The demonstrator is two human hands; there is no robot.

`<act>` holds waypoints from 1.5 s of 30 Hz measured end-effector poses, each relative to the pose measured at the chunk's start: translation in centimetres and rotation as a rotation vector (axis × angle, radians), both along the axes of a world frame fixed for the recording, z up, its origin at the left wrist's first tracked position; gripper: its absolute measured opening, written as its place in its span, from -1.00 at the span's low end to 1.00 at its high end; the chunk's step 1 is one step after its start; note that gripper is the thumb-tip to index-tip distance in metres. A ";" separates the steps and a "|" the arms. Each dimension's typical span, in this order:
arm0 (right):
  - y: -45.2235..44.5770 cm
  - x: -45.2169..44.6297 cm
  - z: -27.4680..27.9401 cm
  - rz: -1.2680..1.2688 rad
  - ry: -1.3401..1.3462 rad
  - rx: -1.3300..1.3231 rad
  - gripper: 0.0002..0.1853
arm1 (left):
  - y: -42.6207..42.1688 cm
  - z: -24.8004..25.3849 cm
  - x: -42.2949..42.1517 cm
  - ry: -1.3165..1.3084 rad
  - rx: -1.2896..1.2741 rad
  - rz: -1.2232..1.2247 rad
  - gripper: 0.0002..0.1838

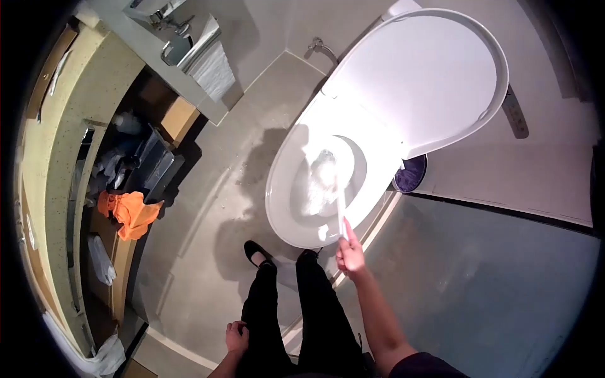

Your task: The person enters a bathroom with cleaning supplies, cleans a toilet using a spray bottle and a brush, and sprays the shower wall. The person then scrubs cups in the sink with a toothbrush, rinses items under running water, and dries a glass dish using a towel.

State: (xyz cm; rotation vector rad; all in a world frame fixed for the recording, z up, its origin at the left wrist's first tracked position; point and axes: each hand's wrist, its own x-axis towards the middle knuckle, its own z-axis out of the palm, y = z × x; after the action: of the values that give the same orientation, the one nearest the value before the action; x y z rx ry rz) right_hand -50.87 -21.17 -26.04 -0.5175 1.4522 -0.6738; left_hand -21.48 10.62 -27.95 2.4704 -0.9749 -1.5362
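My right hand (350, 252) is closed around the white handle of a toilet brush (341, 203), with the index finger stretched along it. The handle reaches over the front rim into the white toilet bowl (277, 211). Glare and the bright water blur the brush's head. The seat is down on the bowl, while the lid (435, 75) stands raised behind it. Beside my left thigh hangs my left hand (237, 336), its fingers loosely curled and nothing visible in them.
A purple-lined bin (411, 174) stands right of the toilet, near a glass panel (479, 277). On the left, an open cabinet holds an orange cloth (133, 214) and a grey bin (154, 160). A white towel (211, 70) hangs below the basin tap (173, 24).
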 end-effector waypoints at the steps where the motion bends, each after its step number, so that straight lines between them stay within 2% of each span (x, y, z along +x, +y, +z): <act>1: 0.4 -0.3 -1.3 0.036 0.094 -0.226 -0.43 | 0.1 0.1 0.2 0.010 -0.007 0.024 -0.84; 3: -5.0 0.8 1.9 0.048 0.341 -0.266 -0.43 | 0.2 0.4 0.7 0.029 -0.016 0.065 -0.84; 7: -12.8 3.3 0.2 -0.036 0.137 -0.066 -0.39 | 0.7 -0.3 1.1 0.019 -0.064 -0.015 -0.83; 8: -11.6 4.9 0.3 0.060 0.205 -0.104 -0.39 | 0.5 -0.4 1.1 0.021 -0.053 -0.014 -0.83; 9: -9.8 5.7 1.0 0.132 0.088 -0.059 -0.37 | 0.4 -0.3 1.2 0.021 -0.036 -0.012 -0.83; 10: -7.4 6.4 1.5 0.236 0.101 -0.106 -0.36 | 0.5 -0.6 1.2 0.000 -0.053 -0.046 -0.83; 13: -0.4 6.9 3.1 0.450 0.180 -0.004 -0.34 | 0.5 -0.7 1.2 0.011 -0.062 -0.022 -0.81; 15: 4.9 5.4 2.9 0.643 0.481 -0.259 -0.38 | -0.5 -0.2 1.2 0.030 -0.011 0.019 -0.81; 17: 9.6 2.8 2.8 0.785 0.538 -0.279 -0.37 | -0.4 -1.4 1.5 0.032 0.011 -0.019 -0.81; 19: 13.0 -0.6 3.5 0.961 0.669 0.038 -0.49 | -1.3 -3.1 1.5 0.054 0.001 -0.002 -0.80; 21: 15.2 -5.3 4.4 1.055 0.706 0.148 -0.50 | -5.2 -3.8 0.8 0.082 -0.003 0.027 -0.75; 23: 15.0 -8.7 5.8 0.998 0.791 0.155 -0.51 | -9.8 -5.8 0.1 0.172 -0.104 -0.015 -0.70; 25: 11.6 -11.3 6.1 0.889 0.887 0.277 -0.52 | -15.8 -7.6 -1.2 0.176 -0.115 -0.058 -0.67; 27: 7.9 -14.8 3.2 0.668 0.998 -0.180 -0.45 | -21.8 -9.1 -2.8 0.314 -0.252 -0.042 -0.63; 28: 4.5 -16.4 1.4 0.630 1.026 -0.454 -0.45 | -23.9 -10.7 -3.9 0.386 -0.226 0.069 -0.58; 29: 0.1 -15.8 2.5 0.562 0.924 -0.278 -0.44 | -25.8 -12.2 -5.1 0.455 -0.201 0.180 -0.52; 30: -3.3 -16.3 1.9 0.524 0.890 -0.225 -0.44 | -27.9 -12.2 -6.3 0.406 -0.149 0.250 -0.46; 31: -6.1 -15.5 2.5 0.440 0.858 0.017 -0.44 | -30.0 -11.3 -7.5 0.358 -0.093 0.316 -0.40; 33: -5.9 -15.1 1.8 0.424 0.847 0.017 -0.43 | -31.6 -12.1 -8.8 0.301 -0.013 0.414 -0.31; 35: -1.1 -15.6 0.5 0.390 0.760 -0.162 -0.42 | -30.9 -15.5 -8.3 0.278 0.030 0.512 -0.25; 36: 1.4 -15.5 0.9 0.425 0.762 -0.068 -0.42 | -32.6 -10.8 -8.6 0.354 0.145 0.597 -0.31; 37: 3.9 -15.4 1.4 0.463 0.763 0.026 -0.42 | -32.0 -11.9 -8.0 0.484 0.122 0.660 -0.42; 39: 8.2 -15.7 2.5 0.446 0.627 -0.144 -0.42 | -32.1 -11.7 -7.0 0.559 0.172 0.636 -0.40; 40: 8.4 -14.9 6.3 0.224 0.126 0.341 -0.42 | -32.1 -11.0 -7.1 0.609 0.179 0.625 -0.41; 42: 10.6 -15.9 7.8 0.026 -0.116 0.372 -0.40 | -32.1 -8.9 -6.9 0.706 0.193 0.592 -0.44; 45: 10.8 -17.3 9.6 -0.205 -0.367 0.399 -0.39 | -33.1 -5.6 -5.8 0.563 0.245 0.555 -0.40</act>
State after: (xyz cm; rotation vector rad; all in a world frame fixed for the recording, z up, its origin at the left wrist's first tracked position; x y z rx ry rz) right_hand -68.18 -10.41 -16.45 0.0658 1.2535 -0.5817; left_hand -27.26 -22.46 -33.55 1.9718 -0.0118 -2.0171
